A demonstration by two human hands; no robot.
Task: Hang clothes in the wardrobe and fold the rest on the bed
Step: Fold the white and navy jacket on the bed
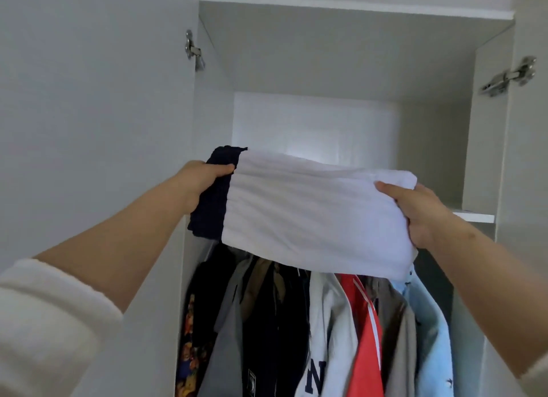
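I hold a folded white garment (pixel 314 209) with a dark navy folded piece (pixel 213 195) at its left end, raised in front of the open wardrobe (pixel 341 55). My left hand (pixel 204 183) grips the navy end, thumb on top. The white end is gripped by my right hand (pixel 421 209), thumb over the fold. The bundle is level with the upper shelf (pixel 477 217), whose front edge shows at the right. Below hang several clothes: a dark jacket (pixel 267 322), a white shirt (pixel 323 337), a red one (pixel 367 343) and a light blue shirt (pixel 430 337).
The left wardrobe door (pixel 89 114) stands open with a metal hinge (pixel 192 51). On the right door is another hinge (pixel 510 77). The upper compartment is white inside, with a top board (pixel 355 6) above it.
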